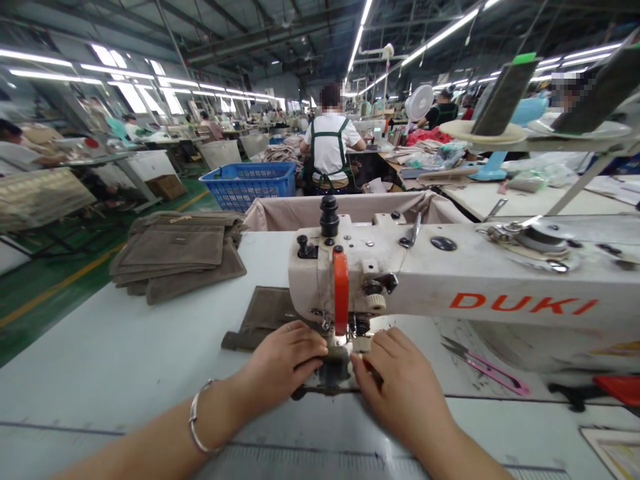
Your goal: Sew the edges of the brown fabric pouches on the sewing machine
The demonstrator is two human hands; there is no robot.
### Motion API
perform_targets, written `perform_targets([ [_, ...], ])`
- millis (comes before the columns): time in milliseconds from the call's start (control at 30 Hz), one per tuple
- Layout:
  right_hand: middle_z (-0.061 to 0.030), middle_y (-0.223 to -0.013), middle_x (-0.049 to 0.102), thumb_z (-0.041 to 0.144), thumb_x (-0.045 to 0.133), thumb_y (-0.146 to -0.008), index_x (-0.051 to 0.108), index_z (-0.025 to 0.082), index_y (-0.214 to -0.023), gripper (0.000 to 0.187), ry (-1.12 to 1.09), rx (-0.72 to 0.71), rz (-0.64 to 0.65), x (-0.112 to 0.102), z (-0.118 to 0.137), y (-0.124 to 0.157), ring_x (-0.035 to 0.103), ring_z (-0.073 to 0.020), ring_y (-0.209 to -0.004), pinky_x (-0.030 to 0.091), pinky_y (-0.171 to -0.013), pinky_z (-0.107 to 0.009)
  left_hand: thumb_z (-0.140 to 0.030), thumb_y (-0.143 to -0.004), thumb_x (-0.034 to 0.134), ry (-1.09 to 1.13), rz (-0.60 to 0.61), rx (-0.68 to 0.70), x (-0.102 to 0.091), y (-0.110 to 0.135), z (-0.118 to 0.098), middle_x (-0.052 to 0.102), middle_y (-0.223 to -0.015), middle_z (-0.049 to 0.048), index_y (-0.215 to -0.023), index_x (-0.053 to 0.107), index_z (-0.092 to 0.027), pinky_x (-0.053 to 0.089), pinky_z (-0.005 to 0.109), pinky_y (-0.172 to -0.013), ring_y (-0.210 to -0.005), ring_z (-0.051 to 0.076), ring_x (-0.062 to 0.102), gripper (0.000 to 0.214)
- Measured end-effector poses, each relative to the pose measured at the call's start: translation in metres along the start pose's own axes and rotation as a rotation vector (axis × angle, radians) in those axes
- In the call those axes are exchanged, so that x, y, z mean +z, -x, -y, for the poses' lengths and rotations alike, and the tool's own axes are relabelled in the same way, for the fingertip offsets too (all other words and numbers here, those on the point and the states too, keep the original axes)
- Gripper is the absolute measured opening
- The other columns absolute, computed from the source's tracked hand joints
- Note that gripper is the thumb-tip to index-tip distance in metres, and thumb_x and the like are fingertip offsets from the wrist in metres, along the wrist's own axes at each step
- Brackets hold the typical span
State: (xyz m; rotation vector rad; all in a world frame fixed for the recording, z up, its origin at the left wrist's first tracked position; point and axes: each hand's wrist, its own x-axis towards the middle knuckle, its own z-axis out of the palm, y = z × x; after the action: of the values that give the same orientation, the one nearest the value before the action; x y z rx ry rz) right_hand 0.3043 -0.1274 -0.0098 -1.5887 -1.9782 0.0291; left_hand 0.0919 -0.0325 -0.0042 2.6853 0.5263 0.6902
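A white sewing machine [420, 267] with an orange lever guard [341, 290] stands before me, its needle area between my hands. A flat grey-brown fabric piece [267, 310] lies left of the machine head and runs towards the presser foot. My left hand [287, 360], with a silver bangle at the wrist, has its fingers closed on the fabric's edge left of the foot. Just right of the foot, my right hand [400, 373] is closed, thumb and forefinger pinching the fabric's near edge. The fingertips partly hide the fabric there.
Pink-handled thread snips [487, 367] lie under the machine arm. A stack of grey-brown fabric pieces [180, 250] rests at the table's left edge. Behind the machine are a cloth-lined bin [295, 213], a blue basket [255, 183] and a person [330, 143]. Thread cones [505, 97] stand upper right.
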Motion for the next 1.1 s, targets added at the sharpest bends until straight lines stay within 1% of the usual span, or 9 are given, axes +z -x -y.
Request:
perform_targets([
  [67, -0.0068, -0.088, 0.062, 0.015, 0.049, -0.094, 0.063, 0.018, -0.088, 0.016, -0.112, -0.073, 0.012, 0.003, 0.003, 0.001, 0.051, -0.0227, -0.087, 0.044, -0.079, -0.038, -0.016, -0.094, 0.058, -0.025, -0.035, -0.052, 0.006, -0.001, -0.010, 0.072, -0.102, 0.0026, -0.103, 0.067, -0.020, 0.051, 0.034, -0.092, -0.095, 0.018, 0.065, 0.013],
  [133, -0.0068, -0.095, 0.064, 0.010, 0.048, -0.095, 0.064, 0.018, -0.098, 0.019, -0.182, -0.109, 0.032, 0.007, 0.005, 0.002, 0.053, -0.0217, -0.091, 0.046, -0.082, -0.036, -0.017, -0.095, 0.057, -0.027, -0.045, -0.101, 0.010, -0.001, -0.016, 0.072, -0.102, 0.0019, -0.103, 0.067, -0.021, 0.051, 0.035, -0.091, -0.093, 0.018, 0.065, 0.013],
  [167, -0.0067, -0.095, 0.065, 0.009, 0.047, -0.094, 0.065, 0.019, -0.099, 0.020, -0.198, -0.111, 0.034, 0.009, 0.005, 0.003, 0.054, -0.0214, -0.091, 0.047, -0.082, -0.036, -0.018, -0.095, 0.056, -0.022, -0.052, -0.113, 0.011, 0.000, -0.017, 0.071, -0.102, 0.0017, -0.103, 0.067, -0.021, 0.051, 0.036, -0.091, -0.094, 0.018, 0.065, 0.014],
  [267, -0.0068, -0.092, 0.065, 0.009, 0.051, -0.093, 0.066, 0.019, -0.095, 0.018, -0.207, -0.092, 0.037, 0.014, 0.005, 0.004, 0.056, -0.0223, -0.091, 0.049, -0.083, -0.038, -0.019, -0.097, 0.053, -0.007, -0.072, -0.103, 0.012, 0.002, -0.017, 0.071, -0.103, 0.0017, -0.103, 0.068, -0.022, 0.051, 0.036, -0.092, -0.097, 0.018, 0.065, 0.016],
  [400, -0.0074, -0.091, 0.064, 0.010, 0.053, -0.092, 0.066, 0.018, -0.092, 0.016, -0.187, -0.078, 0.057, 0.016, 0.005, 0.003, 0.056, -0.0227, -0.089, 0.050, -0.081, -0.038, -0.020, -0.100, 0.050, -0.009, -0.089, -0.066, 0.012, 0.000, -0.013, 0.072, -0.099, 0.0015, -0.100, 0.069, -0.020, 0.051, 0.034, -0.090, -0.093, 0.017, 0.065, 0.019],
  [633, -0.0064, -0.088, 0.064, 0.010, 0.052, -0.092, 0.063, 0.019, -0.088, 0.014, -0.099, -0.067, 0.035, 0.021, 0.004, -0.001, 0.056, -0.0236, -0.083, 0.048, -0.072, -0.036, -0.017, -0.096, 0.057, -0.039, -0.076, -0.028, 0.010, -0.008, -0.004, 0.072, -0.101, 0.0012, -0.094, 0.070, -0.019, 0.051, 0.031, -0.091, -0.094, 0.017, 0.065, 0.013],
  [733, -0.0066, -0.087, 0.064, 0.011, 0.051, -0.092, 0.063, 0.018, -0.087, 0.014, -0.068, -0.057, 0.023, 0.022, 0.004, -0.003, 0.057, -0.0240, -0.083, 0.048, -0.071, -0.036, -0.015, -0.092, 0.062, -0.033, -0.079, -0.053, 0.011, -0.011, 0.000, 0.073, -0.099, 0.0006, -0.093, 0.070, -0.020, 0.051, 0.031, -0.090, -0.093, 0.018, 0.065, 0.010],
  [900, -0.0068, -0.086, 0.064, 0.009, 0.052, -0.091, 0.063, 0.018, -0.090, 0.015, -0.026, -0.093, -0.024, 0.022, 0.003, -0.008, 0.056, -0.0237, -0.078, 0.048, -0.066, -0.034, -0.010, -0.086, 0.068, -0.008, -0.097, -0.137, 0.012, -0.015, 0.005, 0.073, -0.098, 0.0005, -0.094, 0.071, -0.021, 0.051, 0.033, -0.090, -0.092, 0.019, 0.065, 0.013],
  [1100, -0.0074, -0.092, 0.066, 0.006, 0.057, -0.087, 0.065, 0.017, -0.097, 0.017, -0.016, -0.097, -0.047, 0.023, 0.002, -0.011, 0.057, -0.0246, -0.083, 0.049, -0.072, -0.034, -0.008, -0.085, 0.068, 0.003, -0.129, -0.150, 0.015, -0.016, 0.009, 0.073, -0.097, -0.0002, -0.093, 0.073, -0.022, 0.051, 0.032, -0.089, -0.092, 0.019, 0.065, 0.016],
])
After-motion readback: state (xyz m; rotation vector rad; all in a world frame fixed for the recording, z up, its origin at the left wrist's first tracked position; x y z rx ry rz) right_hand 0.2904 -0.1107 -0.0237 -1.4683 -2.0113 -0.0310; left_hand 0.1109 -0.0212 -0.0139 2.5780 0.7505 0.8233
